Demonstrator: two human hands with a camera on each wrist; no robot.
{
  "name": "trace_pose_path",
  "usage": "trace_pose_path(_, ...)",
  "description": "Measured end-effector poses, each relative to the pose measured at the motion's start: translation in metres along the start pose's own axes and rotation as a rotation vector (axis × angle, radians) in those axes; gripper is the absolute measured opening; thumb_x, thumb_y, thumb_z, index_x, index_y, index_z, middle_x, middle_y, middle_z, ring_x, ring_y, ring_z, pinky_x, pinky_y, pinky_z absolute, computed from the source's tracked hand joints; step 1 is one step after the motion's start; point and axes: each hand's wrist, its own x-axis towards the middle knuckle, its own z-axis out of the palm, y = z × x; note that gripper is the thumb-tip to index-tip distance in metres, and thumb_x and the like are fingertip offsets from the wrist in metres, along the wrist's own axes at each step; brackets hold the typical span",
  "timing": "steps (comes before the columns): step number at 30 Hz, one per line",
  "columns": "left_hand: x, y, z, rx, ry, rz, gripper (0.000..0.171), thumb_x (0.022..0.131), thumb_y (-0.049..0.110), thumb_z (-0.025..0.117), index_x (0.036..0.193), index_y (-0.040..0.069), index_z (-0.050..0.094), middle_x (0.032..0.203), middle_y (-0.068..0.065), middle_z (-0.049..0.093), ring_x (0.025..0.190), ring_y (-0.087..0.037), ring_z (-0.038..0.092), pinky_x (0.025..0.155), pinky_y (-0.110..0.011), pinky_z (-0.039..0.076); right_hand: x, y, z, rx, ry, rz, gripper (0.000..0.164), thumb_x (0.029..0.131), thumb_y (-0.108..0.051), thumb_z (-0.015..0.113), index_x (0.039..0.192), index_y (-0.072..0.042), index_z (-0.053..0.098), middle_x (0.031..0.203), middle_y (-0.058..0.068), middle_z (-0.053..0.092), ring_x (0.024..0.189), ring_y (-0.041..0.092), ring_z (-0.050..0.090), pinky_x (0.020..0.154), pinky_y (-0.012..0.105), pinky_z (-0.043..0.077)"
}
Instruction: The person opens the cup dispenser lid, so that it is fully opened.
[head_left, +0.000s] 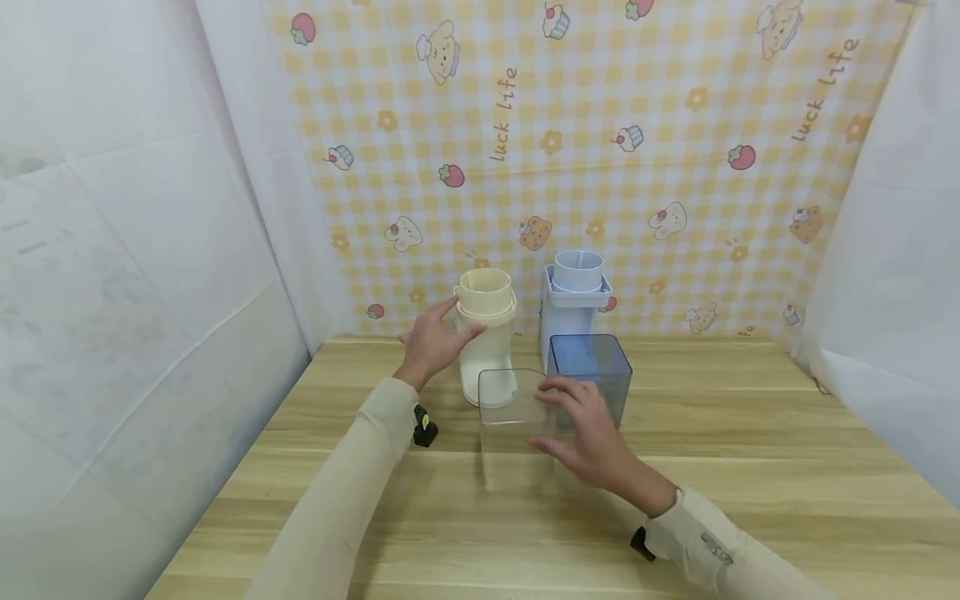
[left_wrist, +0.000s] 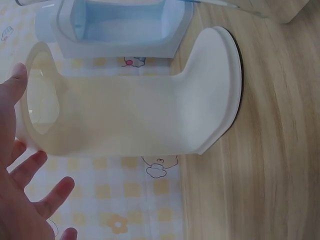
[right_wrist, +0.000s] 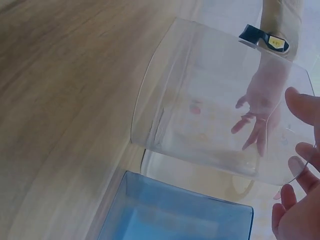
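Observation:
A cream plastic stand [head_left: 480, 342] with a round collar on top and a curved foot stands upright on the table. My left hand [head_left: 435, 343] is at its upper left, fingers spread, thumb across the collar; in the left wrist view this hand [left_wrist: 22, 195] reaches the rim from the side. Nearer me is a clear plastic container [head_left: 506, 454]. My right hand [head_left: 588, 429] holds its right side near the rim, thumb in front and fingers behind. In the right wrist view the clear container [right_wrist: 215, 100] shows thumb and fingertips at its edge; firmness of grip is unclear.
A pale blue stand [head_left: 573, 304] of similar build stands right of the cream one. A blue see-through container [head_left: 603, 379] is in front of it. Wooden tabletop [head_left: 735, 467] extends to both sides, with a checked cloth [head_left: 645, 192] hanging behind.

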Motion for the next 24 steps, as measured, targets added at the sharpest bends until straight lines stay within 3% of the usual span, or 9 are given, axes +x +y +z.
trace_pose_path(10, 0.014, -0.008, 0.008, -0.028, -0.025, -0.023, 0.084, 0.083, 0.066, 0.067, 0.149, 0.018, 0.046, 0.151, -0.006, 0.046, 0.14, -0.035, 0.039, 0.094, -0.086, 0.008, 0.009, -0.002, 0.005, -0.095, 0.06, 0.009, 0.05, 0.067, -0.022, 0.092, 0.109, -0.005, 0.07, 0.119, 0.007, 0.062, 0.097, 0.024, 0.049, 0.077, 0.038, 0.037)
trace_pose_path(16, 0.02, -0.006, 0.006, -0.051, -0.053, -0.048, 0.084, 0.083, 0.066, 0.067, 0.15, 0.021, 0.044, 0.152, -0.006, 0.046, 0.14, -0.035, 0.039, 0.097, -0.082, 0.014, 0.014, -0.001, 0.006, -0.121, 0.059, 0.069, 0.047, 0.068, -0.02, 0.092, 0.107, -0.006, 0.071, 0.119, 0.007, 0.064, 0.099, 0.025, 0.052, 0.077, 0.038, 0.042)
trace_pose_path(24, 0.031, -0.008, 0.006, -0.052, -0.103, -0.082, 0.085, 0.085, 0.064, 0.065, 0.153, 0.021, 0.039, 0.154, -0.01, 0.042, 0.14, -0.039, 0.036, 0.099, -0.08, 0.013, 0.019, 0.0, 0.009, -0.174, 0.051, 0.118, 0.045, 0.071, -0.016, 0.091, 0.111, -0.007, 0.072, 0.122, 0.005, 0.065, 0.094, 0.024, 0.056, 0.07, 0.035, 0.047)
